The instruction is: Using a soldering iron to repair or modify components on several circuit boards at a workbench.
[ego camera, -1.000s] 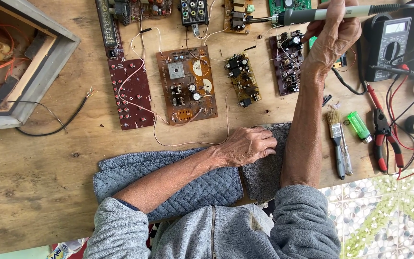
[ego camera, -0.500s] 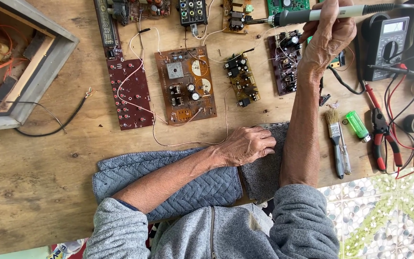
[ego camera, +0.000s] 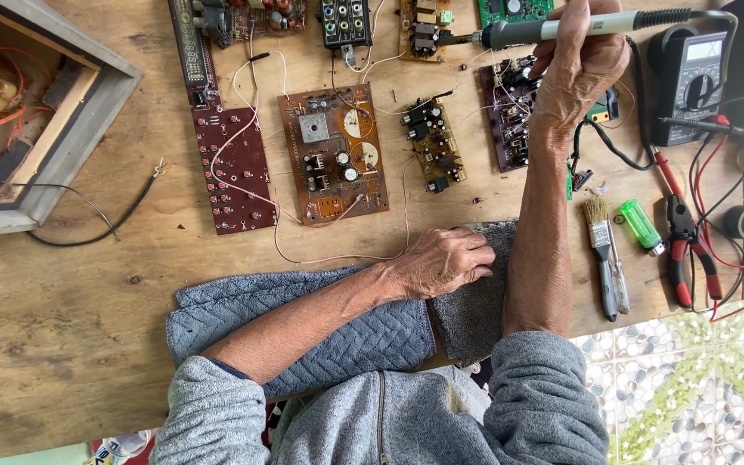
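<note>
Right hand (ego camera: 580,60) closed around a soldering iron (ego camera: 561,27), held level near the far edge of the tabletop (ego camera: 62,344); tip points left at a small board (ego camera: 424,21) there. Can't tell if the tip actually touches it, view's too tight at that edge.

Left hand (ego camera: 441,263) loosely curled, holding nothing, resting on the grey towel (ego camera: 320,336) at the near edge.

Progress, as far as I can judge: mid-job. Boards are out and spread, linked by loose white wires: dark red board (ego camera: 234,168), brown board (ego camera: 333,155), narrow board (ego camera: 432,142), another dark board (ego camera: 505,116) under the right wrist. Nothing reassembled; open cabinet (ego camera: 19,112) sits at the far left corner with its insides exposed.

Right side: multimeter (ego camera: 691,82), brush (ego camera: 600,250), green lighter (ego camera: 641,226), red pliers (ego camera: 686,250), red leads.

Surface is bare worn wood. Patterned pebble floor (ego camera: 691,387) shows past the near right corner.
</note>
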